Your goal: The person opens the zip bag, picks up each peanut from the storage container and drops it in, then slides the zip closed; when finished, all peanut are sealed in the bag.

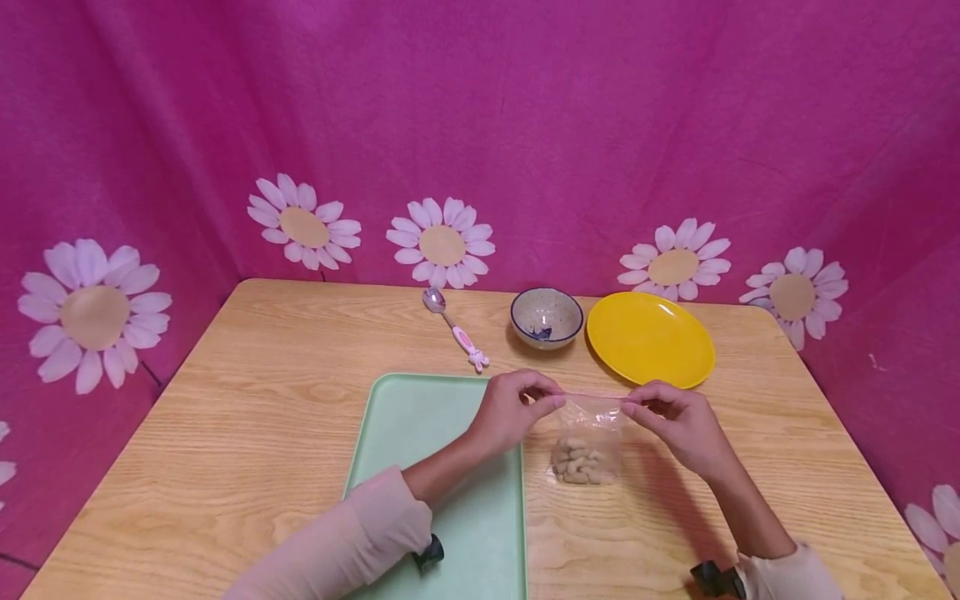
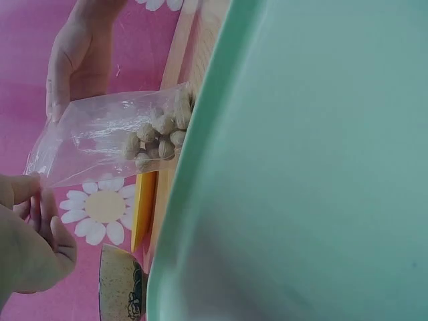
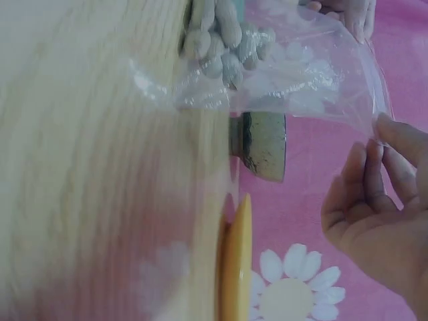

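Note:
A clear plastic zip bag point(image 1: 588, 425) hangs upright between my two hands, its pink top edge stretched straight. Unshelled peanuts point(image 1: 577, 462) lie heaped in its lower part, down by the wooden table. My left hand point(image 1: 513, 410) pinches the bag's left top corner between thumb and fingers. At the right top corner, my right hand point(image 1: 681, 423) pinches the edge the same way. The right wrist view shows the peanuts point(image 3: 231, 43) close through the film, with the right thumb and fingertip point(image 3: 382, 134) on the rim.
A green tray point(image 1: 420, 408) lies under my left forearm, left of the bag. Behind stand a speckled bowl point(image 1: 546, 312) with a blue rim and a yellow plate point(image 1: 651, 340). A spoon point(image 1: 457, 329) with a pink rabbit handle lies beyond the tray. Pink flowered cloth point(image 1: 480, 125) surrounds the table point(image 1: 247, 433).

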Action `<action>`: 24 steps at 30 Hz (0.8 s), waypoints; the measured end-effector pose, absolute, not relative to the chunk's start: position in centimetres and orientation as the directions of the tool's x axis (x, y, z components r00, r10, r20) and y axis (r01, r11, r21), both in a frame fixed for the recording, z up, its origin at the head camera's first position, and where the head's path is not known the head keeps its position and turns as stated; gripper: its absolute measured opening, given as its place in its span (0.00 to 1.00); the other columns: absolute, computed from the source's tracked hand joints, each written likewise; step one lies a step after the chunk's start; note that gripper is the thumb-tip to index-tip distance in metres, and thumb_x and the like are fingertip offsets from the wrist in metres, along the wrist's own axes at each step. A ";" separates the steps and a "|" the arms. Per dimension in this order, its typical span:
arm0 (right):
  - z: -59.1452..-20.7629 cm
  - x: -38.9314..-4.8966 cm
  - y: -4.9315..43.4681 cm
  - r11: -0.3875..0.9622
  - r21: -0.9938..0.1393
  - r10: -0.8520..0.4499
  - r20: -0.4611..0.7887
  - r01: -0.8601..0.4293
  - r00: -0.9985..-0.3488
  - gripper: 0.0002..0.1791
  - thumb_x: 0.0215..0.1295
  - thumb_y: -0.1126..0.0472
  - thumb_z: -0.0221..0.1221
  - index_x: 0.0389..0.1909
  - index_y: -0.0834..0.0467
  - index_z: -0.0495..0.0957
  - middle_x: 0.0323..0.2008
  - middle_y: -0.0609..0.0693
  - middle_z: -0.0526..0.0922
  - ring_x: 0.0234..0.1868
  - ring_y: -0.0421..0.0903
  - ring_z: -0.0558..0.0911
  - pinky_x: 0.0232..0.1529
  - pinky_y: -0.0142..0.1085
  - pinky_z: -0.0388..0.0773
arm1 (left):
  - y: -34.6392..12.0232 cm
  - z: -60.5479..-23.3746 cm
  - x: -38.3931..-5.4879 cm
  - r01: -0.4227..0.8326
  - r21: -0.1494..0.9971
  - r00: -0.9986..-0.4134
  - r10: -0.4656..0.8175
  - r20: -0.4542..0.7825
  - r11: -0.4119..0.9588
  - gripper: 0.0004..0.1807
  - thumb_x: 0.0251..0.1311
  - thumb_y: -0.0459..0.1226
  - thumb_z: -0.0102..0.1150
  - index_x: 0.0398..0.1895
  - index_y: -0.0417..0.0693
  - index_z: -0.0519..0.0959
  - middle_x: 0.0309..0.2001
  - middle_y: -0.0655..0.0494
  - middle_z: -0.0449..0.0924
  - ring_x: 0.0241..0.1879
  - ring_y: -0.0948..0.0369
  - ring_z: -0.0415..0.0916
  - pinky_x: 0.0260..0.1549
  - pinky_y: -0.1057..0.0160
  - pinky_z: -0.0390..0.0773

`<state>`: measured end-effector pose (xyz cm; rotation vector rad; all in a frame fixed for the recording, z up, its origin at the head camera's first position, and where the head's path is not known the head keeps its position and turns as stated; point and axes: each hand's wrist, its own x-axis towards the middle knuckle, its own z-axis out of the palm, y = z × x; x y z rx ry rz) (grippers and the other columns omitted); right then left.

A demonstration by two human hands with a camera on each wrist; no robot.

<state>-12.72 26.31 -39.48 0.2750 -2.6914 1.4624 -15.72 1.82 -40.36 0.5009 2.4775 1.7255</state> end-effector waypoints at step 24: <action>-40.2 -12.8 26.0 0.371 -0.926 -0.016 -0.081 0.069 -0.997 0.21 0.63 0.49 0.59 0.49 0.62 0.79 0.35 0.32 0.82 0.41 0.37 0.76 0.45 0.25 0.73 | 2.7 -41.4 -16.4 0.116 0.978 -0.958 0.280 0.065 0.172 0.07 0.56 0.38 0.65 0.36 0.45 0.84 0.35 0.52 0.85 0.30 0.68 0.72 0.28 0.73 0.73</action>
